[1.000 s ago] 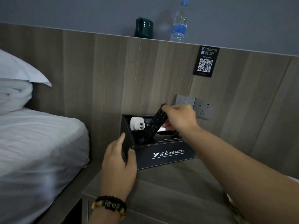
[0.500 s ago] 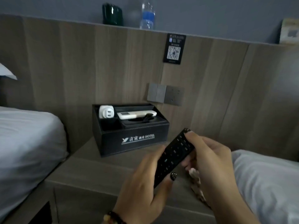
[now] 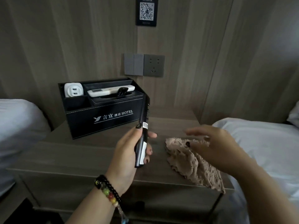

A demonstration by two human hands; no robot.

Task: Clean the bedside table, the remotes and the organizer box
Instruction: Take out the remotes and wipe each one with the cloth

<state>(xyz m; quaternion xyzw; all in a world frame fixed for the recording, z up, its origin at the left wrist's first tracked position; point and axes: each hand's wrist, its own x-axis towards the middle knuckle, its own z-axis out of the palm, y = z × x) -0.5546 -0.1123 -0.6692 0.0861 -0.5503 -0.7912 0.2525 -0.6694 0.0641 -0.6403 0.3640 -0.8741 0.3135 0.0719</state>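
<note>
My left hand (image 3: pixel 127 152) holds a black remote (image 3: pixel 143 135) upright and edge-on above the wooden bedside table (image 3: pixel 80 156). My right hand (image 3: pixel 215 144) hovers with fingers spread just over a crumpled brown cloth (image 3: pixel 192 164) that lies on the table's right side and hangs over its front edge. The black organizer box (image 3: pixel 103 117) with white "HOTEL" lettering stands at the back left of the table. Inside it lie a white remote (image 3: pixel 110 91), a small black object (image 3: pixel 122 91) and a white plug adapter (image 3: pixel 73 91).
White beds flank the table, one at the left (image 3: pixel 17 126) and one at the right (image 3: pixel 265 146). On the wood-panelled wall behind are grey switches with a socket (image 3: pixel 144 65) and a QR-code plaque (image 3: pixel 146 11).
The black remote came out of the organizer box in my right hand and passed to my left hand. My right hand let go and moved right over the cloth. The view tilted down.
</note>
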